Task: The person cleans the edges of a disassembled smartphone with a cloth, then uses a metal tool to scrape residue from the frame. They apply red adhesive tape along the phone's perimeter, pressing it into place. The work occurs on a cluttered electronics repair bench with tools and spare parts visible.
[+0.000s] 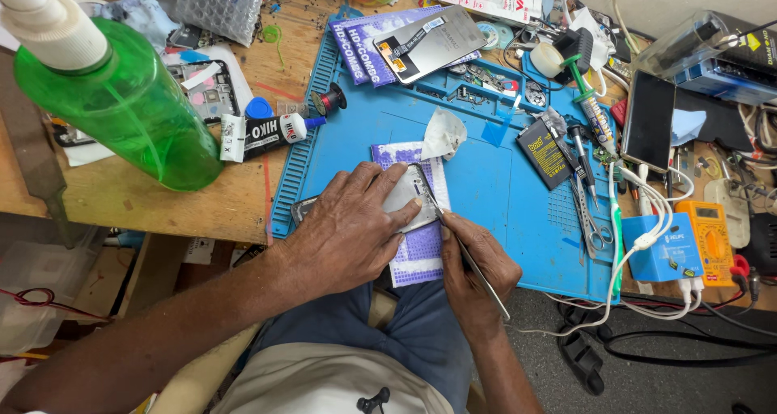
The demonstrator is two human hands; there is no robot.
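a silver phone [407,194] is being pressed flat on a purple checked card [422,248], near the front edge of a blue work mat [502,183]. it is being held down by the left hand [348,232], whose fingers [387,206] are being spread wide over its back. a thin metal tool [469,256] is being gripped by the right hand [473,276], at the phone's 4 o'clock; the fingers are being closed tight round the shaft, and the tip is being set against the phone's right edge. a scrap of white paper [443,133] is lying at the phone's 12 o'clock. a small black battery [544,151] is lying at 2 o'clock, with tweezers and scissors [595,220] beside it. a glue tube [271,131] is lying at 10 o'clock, just off the mat, and a green bottle [121,98] is standing farther out that way on the wooden bench [121,199]. an orange meter [711,232] is lying well apart at 3 o'clock.
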